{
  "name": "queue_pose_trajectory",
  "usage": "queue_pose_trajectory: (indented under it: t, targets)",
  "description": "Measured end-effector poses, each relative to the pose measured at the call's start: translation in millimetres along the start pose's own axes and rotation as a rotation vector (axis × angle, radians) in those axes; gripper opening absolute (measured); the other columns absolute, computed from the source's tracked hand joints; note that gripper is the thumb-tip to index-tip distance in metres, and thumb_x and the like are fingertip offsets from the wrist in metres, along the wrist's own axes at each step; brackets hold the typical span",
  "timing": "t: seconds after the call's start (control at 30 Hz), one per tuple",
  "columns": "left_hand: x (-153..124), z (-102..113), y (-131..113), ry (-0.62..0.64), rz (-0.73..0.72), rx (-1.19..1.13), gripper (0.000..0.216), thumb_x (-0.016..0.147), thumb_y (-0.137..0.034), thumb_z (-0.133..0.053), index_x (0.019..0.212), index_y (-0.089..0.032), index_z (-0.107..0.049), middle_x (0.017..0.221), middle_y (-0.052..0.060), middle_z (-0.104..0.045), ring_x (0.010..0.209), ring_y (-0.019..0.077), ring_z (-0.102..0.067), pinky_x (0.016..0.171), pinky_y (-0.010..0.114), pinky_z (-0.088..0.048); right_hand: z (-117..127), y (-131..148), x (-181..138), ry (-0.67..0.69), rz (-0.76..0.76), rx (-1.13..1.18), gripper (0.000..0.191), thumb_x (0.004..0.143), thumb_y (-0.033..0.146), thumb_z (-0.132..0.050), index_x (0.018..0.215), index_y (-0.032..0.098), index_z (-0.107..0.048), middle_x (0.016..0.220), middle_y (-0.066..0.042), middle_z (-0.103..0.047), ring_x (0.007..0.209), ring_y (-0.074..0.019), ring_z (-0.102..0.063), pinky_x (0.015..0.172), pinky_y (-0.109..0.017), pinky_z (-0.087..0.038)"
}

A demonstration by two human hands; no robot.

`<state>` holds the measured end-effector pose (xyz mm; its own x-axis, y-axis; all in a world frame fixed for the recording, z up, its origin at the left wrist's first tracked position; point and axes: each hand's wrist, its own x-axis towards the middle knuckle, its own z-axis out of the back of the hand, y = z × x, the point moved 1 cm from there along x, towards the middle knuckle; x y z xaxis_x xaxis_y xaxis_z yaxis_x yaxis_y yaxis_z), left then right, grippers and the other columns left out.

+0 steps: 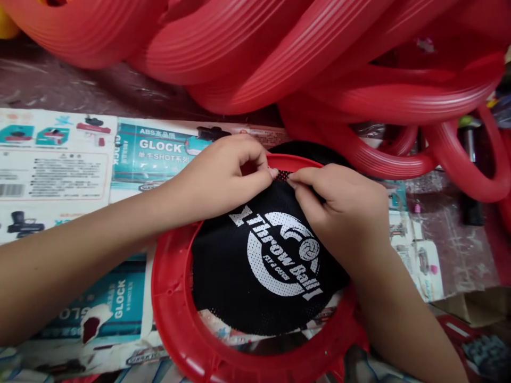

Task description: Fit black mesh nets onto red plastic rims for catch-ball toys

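Note:
A red plastic ring (172, 298) lies at the near side of the work surface. Across its opening stretches a black mesh fabric (223, 260) printed in white with "Throw Ball". At the ring's far side, my left hand (231, 170) pinches the fabric's edge between thumb and forefinger. Close beside it, my right hand (339, 207) pinches the same edge, a short gap of mesh showing between the fingertips. Along the near side the fabric's edge hangs apart from the ring. Behind the far rim a bit of black material (307, 150) shows.
Several ribbed red rings (255, 58) are heaped along the back and right. Printed cardboard sheets (59, 175) with "GLOCK" lettering cover the surface under the ring. At the lower right stands an open cardboard box (471, 307). Clear plastic film (459, 250) lies to the right.

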<state>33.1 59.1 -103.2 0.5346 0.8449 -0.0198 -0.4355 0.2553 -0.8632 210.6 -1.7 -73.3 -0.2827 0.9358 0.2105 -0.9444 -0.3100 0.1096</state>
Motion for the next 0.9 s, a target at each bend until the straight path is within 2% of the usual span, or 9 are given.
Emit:
queue_pose_trajectory:
  t: [0.2, 0.4, 0.53, 0.67, 0.9]
  targets:
    - [2.2, 0.9, -0.2, -0.019, -0.007, 0.030, 0.023, 0.082, -0.032, -0.056, 0.065, -0.017, -0.055, 0.081, 0.003, -0.065, 0.081, 0.0176, -0.057, 0.073, 0.032, -0.040, 0.9, -0.3, -0.7, 0.003, 0.051, -0.046, 0.028, 0.092, 0.018, -0.049, 0.099, 0.021, -0.076, 0.080, -0.005, -0.070, 0.075, -0.0180, -0.063, 0.062, -0.029, -0.041]
    - [3.5, -0.4, -0.3, -0.031, 0.004, 0.055, 0.019, 0.079, -0.028, -0.058, 0.064, -0.017, -0.055, 0.081, 0.002, -0.064, 0.082, 0.0171, -0.058, 0.073, 0.031, -0.040, -0.1, -2.0, -1.6, 0.037, 0.066, -0.033, 0.035, 0.094, 0.021, -0.045, 0.110, 0.022, -0.075, 0.075, -0.005, -0.064, 0.069, -0.0170, -0.057, 0.056, -0.029, -0.035]
    - [3.6, -1.2, -1.1, -0.036, 0.062, 0.003, 0.019, 0.076, -0.026, -0.060, 0.061, -0.016, -0.055, 0.072, -0.001, -0.061, 0.070, 0.0135, -0.055, 0.064, 0.028, -0.037, -0.5, -2.9, -4.0, 0.024, 0.119, -0.075, 0.036, 0.097, 0.023, -0.041, 0.107, 0.022, -0.076, 0.074, -0.005, -0.061, 0.067, -0.0158, -0.054, 0.054, -0.029, -0.032]
    - [5.2, 0.4, -4.7, -0.013, 0.150, -0.076, 0.018, 0.073, -0.023, -0.062, 0.058, -0.016, -0.055, 0.056, -0.004, -0.050, 0.055, 0.0089, -0.046, 0.052, 0.025, -0.029, 1.5, -2.7, -6.4, 0.008, 0.180, -0.164, 0.036, 0.099, 0.025, -0.041, 0.107, 0.022, -0.076, 0.073, -0.005, -0.062, 0.064, -0.0152, -0.051, 0.054, -0.030, -0.030]
    - [8.4, 3.3, -9.3, 0.026, 0.189, -0.106, 0.013, 0.068, -0.018, -0.057, 0.056, -0.015, -0.055, 0.050, -0.005, -0.045, 0.049, 0.0060, -0.039, 0.050, 0.022, -0.027, 5.2, -2.0, -8.0, -0.003, 0.244, -0.243, 0.036, 0.101, 0.025, -0.041, 0.113, 0.021, -0.074, 0.072, -0.005, -0.064, 0.061, -0.0159, -0.048, 0.052, -0.031, -0.026]
